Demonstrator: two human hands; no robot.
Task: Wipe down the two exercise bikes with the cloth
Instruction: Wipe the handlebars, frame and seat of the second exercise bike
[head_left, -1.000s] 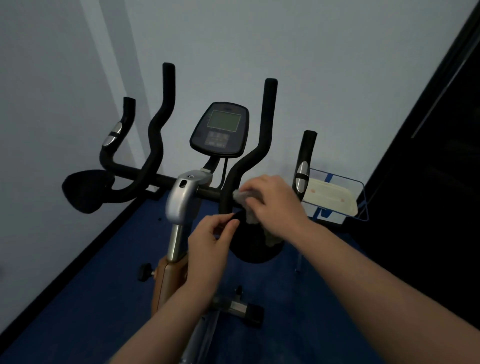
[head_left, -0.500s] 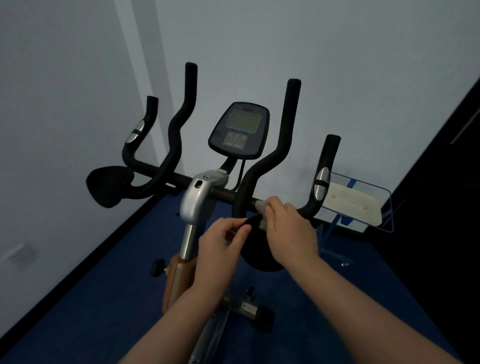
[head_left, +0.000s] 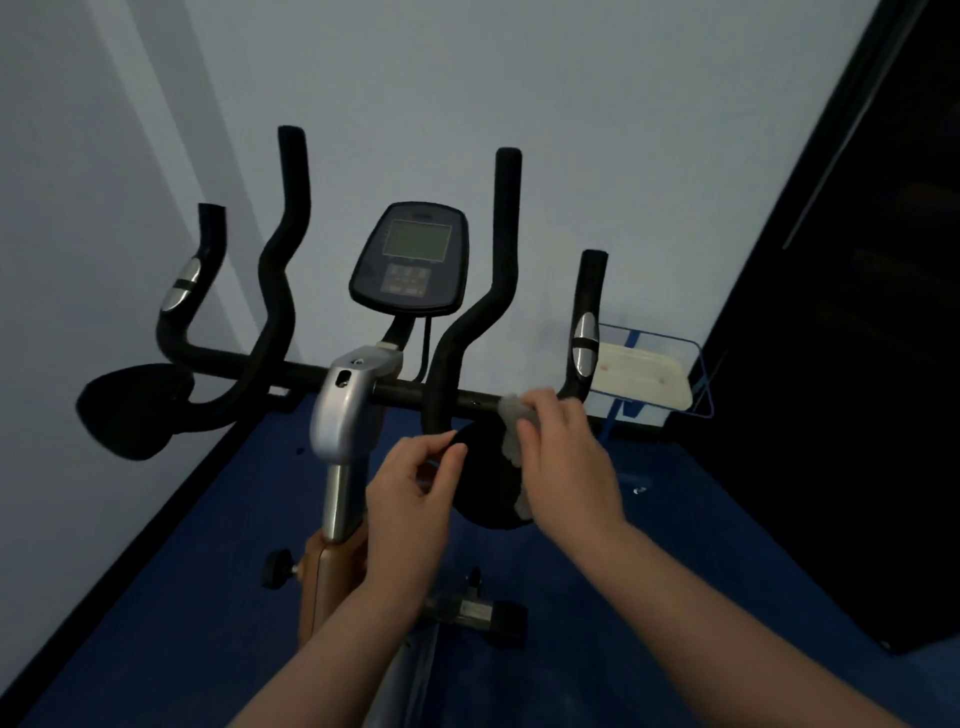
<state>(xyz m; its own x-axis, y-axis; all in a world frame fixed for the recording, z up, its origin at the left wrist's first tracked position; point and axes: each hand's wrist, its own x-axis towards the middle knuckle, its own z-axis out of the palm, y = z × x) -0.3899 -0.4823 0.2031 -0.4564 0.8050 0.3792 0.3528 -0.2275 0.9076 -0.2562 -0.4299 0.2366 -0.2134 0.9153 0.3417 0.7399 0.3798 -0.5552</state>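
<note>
Blue carpet (head_left: 171, 597) runs under everything, meeting pale walls (head_left: 597, 104) at a dark skirting, with a black panel (head_left: 857, 364) closing off the 3 o'clock side.

Nearest, the left hand (head_left: 410, 499) sits just 7 o'clock of the round black pad (head_left: 485, 483). Its thumb and fingers (head_left: 452, 460) are pinched narrowly at the pad's near edge, apparently steadying it, though what exactly they hold is hard to make out. It has barely shifted over the last second.

Just beyond, the right hand (head_left: 563, 457) grips the cloth (head_left: 514, 415), pale and bunched, one fold showing above the knuckles and another trailing down over the pad. A second ago the cloth was at the base of the inner riser; now it is pressed on the crossbar (head_left: 405, 392) farther toward 3 o'clock, right beside the outer grip (head_left: 587, 332) with its silver sensor. The wipe is therefore travelling outward along the bar.

I judge the right half of this exercise bike (head_left: 345, 415) partly covered, while the console (head_left: 415, 260) at 12 o'clock, the tall horns and the whole 9 o'clock side show no contact now (their state cannot be read from here). Only one bike is in view, so the task looks far from finished.

Beyond the outer grip, a blue wire rack (head_left: 696, 374) holds a pale tray (head_left: 644, 374).
</note>
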